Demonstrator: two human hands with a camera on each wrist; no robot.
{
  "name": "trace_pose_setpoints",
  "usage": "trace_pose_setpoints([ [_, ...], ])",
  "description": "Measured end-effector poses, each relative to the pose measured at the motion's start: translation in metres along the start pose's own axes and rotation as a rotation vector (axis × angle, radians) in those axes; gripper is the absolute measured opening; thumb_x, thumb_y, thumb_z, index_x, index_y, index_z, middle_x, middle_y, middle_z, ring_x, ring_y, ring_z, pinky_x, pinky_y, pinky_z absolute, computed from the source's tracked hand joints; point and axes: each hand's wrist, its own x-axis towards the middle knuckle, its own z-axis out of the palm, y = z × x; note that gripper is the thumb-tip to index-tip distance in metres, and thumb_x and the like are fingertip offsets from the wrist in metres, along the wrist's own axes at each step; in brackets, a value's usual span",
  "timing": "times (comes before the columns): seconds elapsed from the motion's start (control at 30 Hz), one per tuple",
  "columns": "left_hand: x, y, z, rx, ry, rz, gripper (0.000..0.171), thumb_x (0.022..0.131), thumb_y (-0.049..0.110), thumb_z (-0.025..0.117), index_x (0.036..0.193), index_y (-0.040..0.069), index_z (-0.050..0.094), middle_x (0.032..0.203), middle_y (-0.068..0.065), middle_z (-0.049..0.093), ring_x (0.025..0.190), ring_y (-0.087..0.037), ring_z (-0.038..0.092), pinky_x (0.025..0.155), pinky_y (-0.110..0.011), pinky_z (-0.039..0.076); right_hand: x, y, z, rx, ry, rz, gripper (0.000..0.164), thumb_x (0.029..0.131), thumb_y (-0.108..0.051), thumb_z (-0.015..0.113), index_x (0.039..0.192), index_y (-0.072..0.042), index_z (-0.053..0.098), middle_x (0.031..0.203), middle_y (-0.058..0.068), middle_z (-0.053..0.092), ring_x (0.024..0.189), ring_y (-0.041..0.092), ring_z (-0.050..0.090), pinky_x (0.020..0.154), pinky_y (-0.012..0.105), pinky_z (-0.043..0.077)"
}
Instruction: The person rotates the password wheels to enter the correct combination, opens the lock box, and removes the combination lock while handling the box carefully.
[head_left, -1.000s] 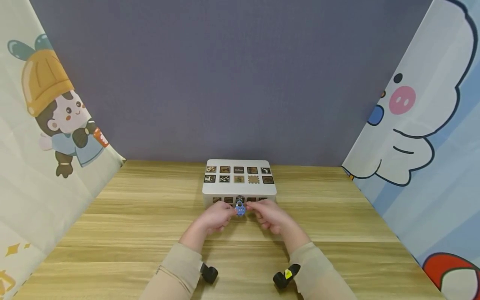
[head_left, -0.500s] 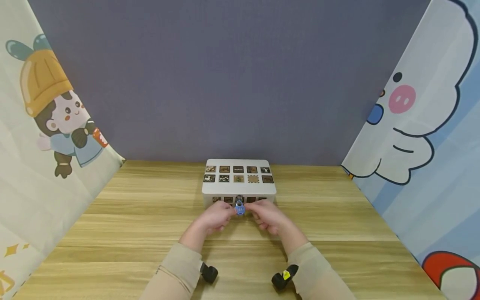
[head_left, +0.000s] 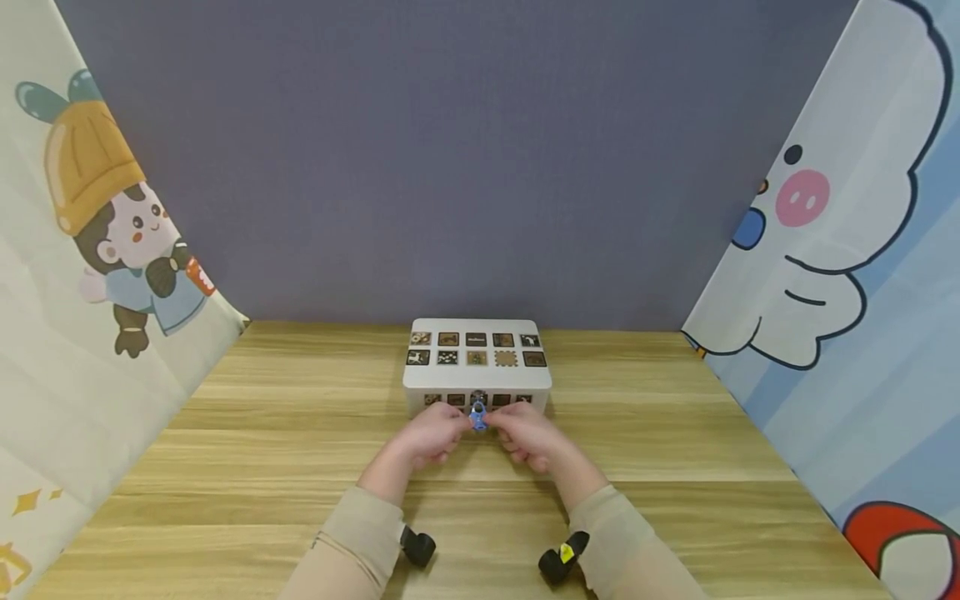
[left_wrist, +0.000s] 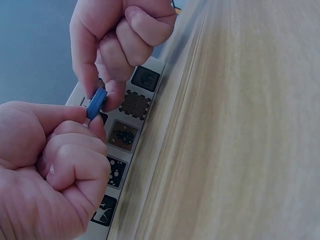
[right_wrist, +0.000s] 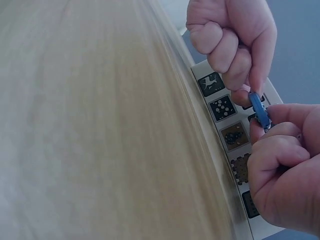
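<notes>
A small blue padlock (head_left: 478,419) hangs at the metal latch (head_left: 478,397) on the front of a white box (head_left: 480,380) printed with small square pictures. My left hand (head_left: 431,433) pinches the padlock from the left between thumb and forefinger, its other fingers curled in. From the right, my right hand (head_left: 531,435) pinches the padlock with thumb and forefinger. In the left wrist view the padlock (left_wrist: 96,104) appears edge-on between both hands' fingertips. The right wrist view shows the padlock (right_wrist: 260,110) over the box's picture squares, partly covered by fingers.
The box stands at the back of a wood-grain table (head_left: 300,467), near a grey-blue panel (head_left: 465,167). Printed cartoon curtains hang at left (head_left: 45,375) and right (head_left: 885,333). Dark wrist cameras sit by both sleeves.
My right hand has shifted slightly left, its fingertips closing in on the padlock. The padlock has turned a little, its numbered face less visible. My left hand stays in place.
</notes>
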Motion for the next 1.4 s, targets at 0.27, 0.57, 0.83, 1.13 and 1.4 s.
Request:
trace_pose_setpoints([
  [0.27, 0.0001, -0.0006, 0.0001, -0.006, 0.001, 0.002, 0.030, 0.094, 0.019, 0.052, 0.107, -0.006, 0.062, 0.051, 0.006, 0.035, 0.039, -0.006, 0.029, 0.036, -0.019, 0.027, 0.0005, 0.0004, 0.0009, -0.010, 0.010, 0.007, 0.033, 0.089, -0.028, 0.060, 0.102, 0.003, 0.063, 0.051, -0.007, 0.030, 0.040, 0.007, 0.024, 0.035, 0.020, 0.022],
  [0.57, 0.0012, -0.0020, -0.0002, -0.018, 0.009, 0.002, 0.030, 0.094, 0.020, 0.053, 0.106, -0.005, 0.063, 0.051, 0.006, 0.036, 0.038, -0.006, 0.030, 0.035, -0.019, 0.026, 0.0021, -0.0004, 0.0042, 0.000, 0.014, 0.017, 0.039, 0.088, -0.027, 0.060, 0.103, 0.010, 0.060, 0.050, -0.006, 0.029, 0.040, 0.008, 0.023, 0.035, 0.021, 0.021],
  [0.83, 0.0024, -0.0015, -0.0001, -0.015, 0.013, 0.008, 0.031, 0.093, 0.022, 0.055, 0.100, -0.007, 0.063, 0.050, 0.006, 0.035, 0.037, -0.007, 0.029, 0.034, -0.019, 0.026, 0.0038, 0.0005, 0.0052, 0.022, 0.009, 0.022, 0.040, 0.087, -0.026, 0.058, 0.102, 0.011, 0.059, 0.049, -0.006, 0.028, 0.039, 0.007, 0.021, 0.035, 0.021, 0.019],
  [1.13, 0.0026, -0.0016, -0.0004, -0.017, 0.010, 0.002, 0.031, 0.093, 0.023, 0.055, 0.100, -0.007, 0.062, 0.050, 0.007, 0.035, 0.038, -0.007, 0.028, 0.034, -0.020, 0.025, 0.0038, -0.0007, 0.0065, 0.038, -0.005, 0.019, 0.040, 0.088, -0.025, 0.057, 0.101, 0.013, 0.057, 0.049, -0.006, 0.027, 0.039, 0.007, 0.021, 0.035, 0.021, 0.018],
  [1.4, 0.0032, -0.0021, 0.0005, -0.033, 0.004, 0.012, 0.031, 0.094, 0.020, 0.054, 0.099, -0.010, 0.061, 0.049, 0.007, 0.034, 0.037, -0.006, 0.028, 0.034, -0.019, 0.025, 0.0036, -0.0016, 0.0093, 0.039, 0.004, 0.023, 0.035, 0.087, -0.025, 0.058, 0.092, 0.010, 0.057, 0.049, -0.006, 0.028, 0.039, 0.007, 0.021, 0.034, 0.021, 0.018],
])
